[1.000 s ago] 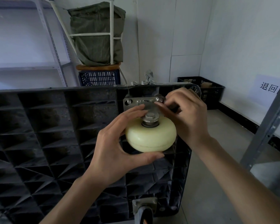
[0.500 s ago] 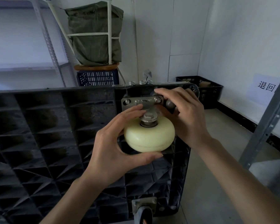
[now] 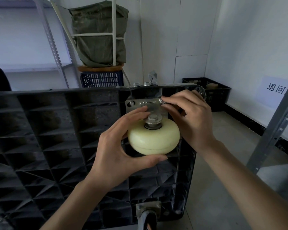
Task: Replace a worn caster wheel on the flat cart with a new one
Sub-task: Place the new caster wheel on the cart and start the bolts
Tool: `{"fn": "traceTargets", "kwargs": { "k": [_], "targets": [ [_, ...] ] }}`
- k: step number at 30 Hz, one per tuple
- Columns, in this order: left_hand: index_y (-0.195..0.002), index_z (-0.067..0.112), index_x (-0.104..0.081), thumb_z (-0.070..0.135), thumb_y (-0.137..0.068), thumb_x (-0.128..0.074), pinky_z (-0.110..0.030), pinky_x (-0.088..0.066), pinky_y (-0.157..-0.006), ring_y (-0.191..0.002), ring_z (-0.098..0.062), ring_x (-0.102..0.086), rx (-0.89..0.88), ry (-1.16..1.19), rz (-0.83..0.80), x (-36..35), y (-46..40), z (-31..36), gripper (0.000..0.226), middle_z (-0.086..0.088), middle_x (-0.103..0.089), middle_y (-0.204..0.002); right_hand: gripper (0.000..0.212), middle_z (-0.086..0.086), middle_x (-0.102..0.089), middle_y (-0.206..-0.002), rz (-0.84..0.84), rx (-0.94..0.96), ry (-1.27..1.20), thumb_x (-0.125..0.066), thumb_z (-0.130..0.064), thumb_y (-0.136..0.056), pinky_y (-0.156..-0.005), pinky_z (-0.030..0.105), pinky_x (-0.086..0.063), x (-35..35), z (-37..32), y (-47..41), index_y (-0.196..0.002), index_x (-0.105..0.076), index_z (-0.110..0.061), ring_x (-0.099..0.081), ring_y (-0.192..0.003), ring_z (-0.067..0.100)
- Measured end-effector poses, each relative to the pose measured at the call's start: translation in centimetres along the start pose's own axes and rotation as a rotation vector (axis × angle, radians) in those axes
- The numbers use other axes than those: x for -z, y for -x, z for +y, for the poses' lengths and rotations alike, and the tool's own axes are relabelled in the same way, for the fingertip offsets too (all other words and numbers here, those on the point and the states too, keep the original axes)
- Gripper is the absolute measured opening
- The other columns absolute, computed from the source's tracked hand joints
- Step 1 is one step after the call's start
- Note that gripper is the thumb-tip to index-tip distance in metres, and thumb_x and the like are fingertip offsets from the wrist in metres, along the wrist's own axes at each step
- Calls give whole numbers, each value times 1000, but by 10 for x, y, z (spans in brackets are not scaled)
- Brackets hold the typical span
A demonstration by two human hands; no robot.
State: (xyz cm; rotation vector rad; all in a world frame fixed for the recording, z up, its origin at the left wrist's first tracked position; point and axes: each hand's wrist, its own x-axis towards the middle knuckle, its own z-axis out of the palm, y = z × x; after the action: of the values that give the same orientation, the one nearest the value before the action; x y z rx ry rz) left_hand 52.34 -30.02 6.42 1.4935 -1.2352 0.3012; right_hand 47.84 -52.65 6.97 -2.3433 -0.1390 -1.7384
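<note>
Against the ribbed underside of the flat cart point(image 3: 56, 130), stood up on its edge, I have the cream caster wheel point(image 3: 154, 140) seated at the upper right corner, its mounting plate point(image 3: 140, 105) flat to the black plastic. My left hand point(image 3: 123, 155) cups the wheel, thumb under its lower rim and fingers curled over the top near the axle nut point(image 3: 153, 119). My right hand point(image 3: 189, 117) reaches to the plate's upper right corner, fingertips pinching at the bolt point(image 3: 161, 101) there; from this angle I cannot quite tell whether they turn the bolt itself or a nut on it.

I judge the job well past halfway: the clean wheel is in position, and a second bolt point(image 3: 132, 103) sits in the plate's upper left corner. Loose fasteners point(image 3: 145, 83) rest on the cart's top edge, so I take it the lower holes, hidden behind the wheel, are yet to be filled, and everything needs final tightening. Another caster point(image 3: 148, 216) shows at the bottom corner.
</note>
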Motion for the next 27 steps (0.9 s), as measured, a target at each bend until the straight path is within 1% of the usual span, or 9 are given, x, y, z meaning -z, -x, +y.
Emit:
{"fn": "traceTargets", "kwargs": {
  "k": [3,4,6,8,10,12,17,22,27],
  "targets": [
    [-133,15,-59,36,-58,-95,-30,-52,-102,-137,-9,-51,5,6,4,-1,0,-1,85,8,-56,-146,21,0,-72,-90,55,-56,-16,-79,-29,-92,-71,35,-51,-6,-5,-1,-91,-76,-8,-65,-85,20],
    [-133,14,-59,36,-59,-95,-30,-52,-102,-137,-9,-51,7,9,2,-1,0,-1,86,8,-56,-146,22,0,-71,-91,46,-58,-17,-79,-30,-91,-72,35,-51,-5,-6,-1,-93,-75,-9,-64,-86,19],
    [-134,15,-59,38,-59,-95,-31,-52,-102,-137,-9,-50,5,15,-7,0,0,-2,86,8,-55,-146,26,-1,-70,-97,-16,-51,-41,-77,-32,-92,-74,32,-52,2,-5,-2,-109,-74,-12,-63,-92,15],
    [-134,15,-59,38,-60,-95,-32,-52,-102,-137,-10,-50,5,16,-7,0,0,-3,86,8,-56,-146,29,-1,-69,-102,-86,-10,-45,-74,-29,-96,-77,33,-52,7,-1,-4,-121,-73,-15,-62,-95,17],
    [-134,14,-59,37,-59,-95,-33,-52,-103,-137,-10,-50,6,15,-6,0,0,-2,86,7,-56,-146,22,0,-68,-100,-77,27,5,-71,-25,-98,-74,36,-50,5,1,-3,-118,-77,-17,-61,-90,22],
    [-134,14,-59,37,-59,-95,-33,-52,-103,-137,-11,-51,5,16,-2,-1,0,-2,86,7,-56,-146,18,1,-70,-95,-13,16,24,-72,-24,-98,-70,37,-50,0,0,-1,-112,-79,-15,-61,-86,24],
    [-134,14,-58,38,-60,-95,-33,-53,-102,-137,-11,-51,2,17,1,-1,0,-1,86,6,-56,-146,16,0,-73,-93,101,-25,29,-74,-26,-97,-67,40,-51,-7,-4,5,-101,-81,-12,-65,-83,24],
    [-134,15,-59,37,-59,-94,-35,-53,-102,-137,-9,-51,0,2,6,0,0,1,85,7,-56,-146,17,-2,-70,-102,8,-1,76,-70,-27,-99,-67,39,-51,-1,-7,6,-111,-78,-17,-61,-90,22],
    [-133,16,-59,36,-58,-95,-33,-54,-101,-136,-9,-52,7,7,7,0,0,1,85,7,-57,-145,16,-3,-70,-95,55,15,111,-66,-27,-102,-57,39,-49,-2,-9,2,-101,-79,-17,-62,-86,21]
  ]
}}
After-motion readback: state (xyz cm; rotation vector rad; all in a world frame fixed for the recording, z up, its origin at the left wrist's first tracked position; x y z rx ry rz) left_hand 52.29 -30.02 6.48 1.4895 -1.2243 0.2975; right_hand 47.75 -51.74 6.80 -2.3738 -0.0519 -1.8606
